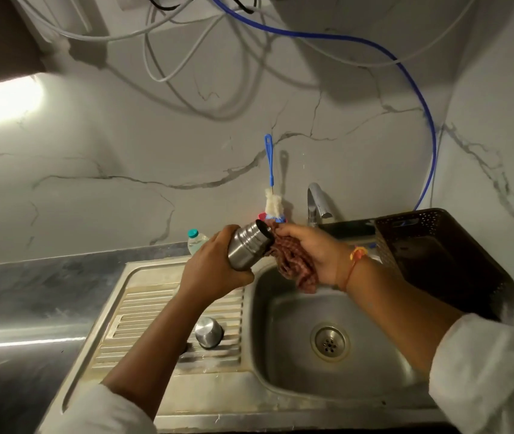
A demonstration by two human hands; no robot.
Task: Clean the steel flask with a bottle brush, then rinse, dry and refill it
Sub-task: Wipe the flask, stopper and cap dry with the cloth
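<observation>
Currently, my left hand [215, 264] gripping tilted cylindrical steel flask [247, 247] over sink [296, 386], my right hand [308, 252] clutching reddish checked cloth [293, 267] at its mouth.

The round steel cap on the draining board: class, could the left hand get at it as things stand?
Probably not yet: the left hand grips the steel flask. The round steel cap stands uncovered nearby, so its way looks free otherwise.

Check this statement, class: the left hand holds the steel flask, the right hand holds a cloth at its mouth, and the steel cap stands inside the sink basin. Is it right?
In the head view the steel cap stands on the draining board, left of the basin, not inside it. The steel flask and cloth details hold.
</observation>
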